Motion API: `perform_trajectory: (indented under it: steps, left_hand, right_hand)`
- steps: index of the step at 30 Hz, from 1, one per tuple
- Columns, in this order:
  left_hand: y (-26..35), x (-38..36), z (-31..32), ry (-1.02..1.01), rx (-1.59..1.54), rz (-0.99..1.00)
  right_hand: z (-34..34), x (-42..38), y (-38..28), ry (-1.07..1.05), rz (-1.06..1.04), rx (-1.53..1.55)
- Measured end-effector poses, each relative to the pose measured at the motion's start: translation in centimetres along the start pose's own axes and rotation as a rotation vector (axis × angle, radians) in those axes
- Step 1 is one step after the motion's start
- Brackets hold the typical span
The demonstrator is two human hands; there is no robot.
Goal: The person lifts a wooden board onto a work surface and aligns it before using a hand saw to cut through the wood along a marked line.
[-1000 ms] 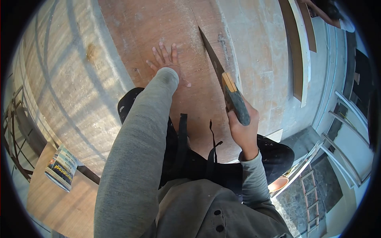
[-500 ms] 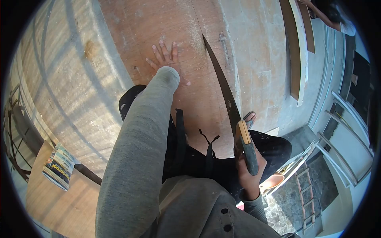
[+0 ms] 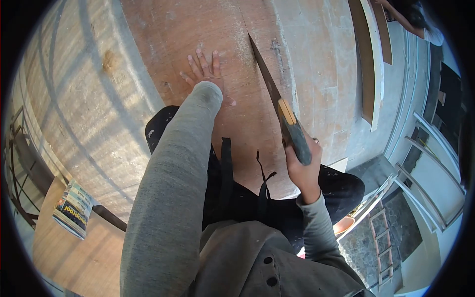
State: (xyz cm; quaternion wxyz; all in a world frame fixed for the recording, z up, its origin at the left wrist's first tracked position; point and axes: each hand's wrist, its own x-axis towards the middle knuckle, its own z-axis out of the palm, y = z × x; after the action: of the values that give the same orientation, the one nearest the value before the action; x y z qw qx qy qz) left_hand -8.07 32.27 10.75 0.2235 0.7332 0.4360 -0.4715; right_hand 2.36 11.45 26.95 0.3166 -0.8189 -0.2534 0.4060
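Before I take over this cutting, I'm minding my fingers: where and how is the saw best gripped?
Best by its thick rear handle, where the right hand wraps it, coming from the body side, slightly right. The handle points back that way, while the thin blade slants forward to the board, so that approach should keep fingers off the blade.

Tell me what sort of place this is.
Probably a construction or renovation site: a handsaw in a marked plywood sheet, a labelled can, and a ladder-like frame.
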Motion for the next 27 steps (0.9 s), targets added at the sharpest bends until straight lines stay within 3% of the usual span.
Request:
perform_trajectory:
  steps: [1,3,8,10,11,12,13,14,16,19,21,24,27]
  left_hand:
    - [0.1,0.1,0.0,0.008,-0.003,-0.001]
    - [-0.3,0.0,0.2,0.017,-0.003,0.018]
    - [-0.3,-0.1,0.6,0.009,-0.001,0.027]
    - [-0.4,0.7,0.0,0.056,-0.005,0.034]
    - [-0.5,0.9,-0.3,0.06,-0.02,0.032]
    - [-0.5,0.1,0.5,0.035,-0.024,0.042]
    - [-0.6,-0.8,1.2,0.017,-0.017,0.047]
    - [-0.8,-0.9,1.1,0.016,-0.001,0.041]
    - [-0.2,-0.3,0.3,0.031,0.0,0.056]
    - [-0.7,0.0,0.7,0.07,-0.007,0.032]
    - [-0.1,0.4,0.6,0.041,0.011,0.012]
    - [-0.3,0.1,0.4,0.044,0.003,0.017]
    - [-0.4,0.1,0.6,0.069,-0.011,0.03]
  right_hand:
    - [1.6,3.4,1.4,0.02,-0.041,0.016]
    - [1.7,2.7,1.0,0.045,-0.033,0.029]
    - [-1.8,-8.1,-0.9,0.086,0.104,0.016]
    - [-1.4,-5.0,-0.6,-0.002,0.173,0.079]
    - [0.3,-1.6,1.3,0.007,0.006,-0.002]
    - [2.1,2.1,1.5,0.009,-0.009,0.025]
    - [1.6,5.4,1.9,-0.204,-0.068,0.288]
    - [1.8,4.2,2.0,-0.2,-0.072,0.292]
    - [1.1,-1.0,2.3,0.039,-0.031,0.008]
    - [-1.8,-7.7,0.4,0.062,0.053,0.019]
    - [-1.5,-6.0,0.3,0.046,0.054,0.042]
    - [3.4,4.1,1.3,0.11,-0.06,0.019]
    - [1.6,-0.6,2.0,0.084,-0.024,0.009]
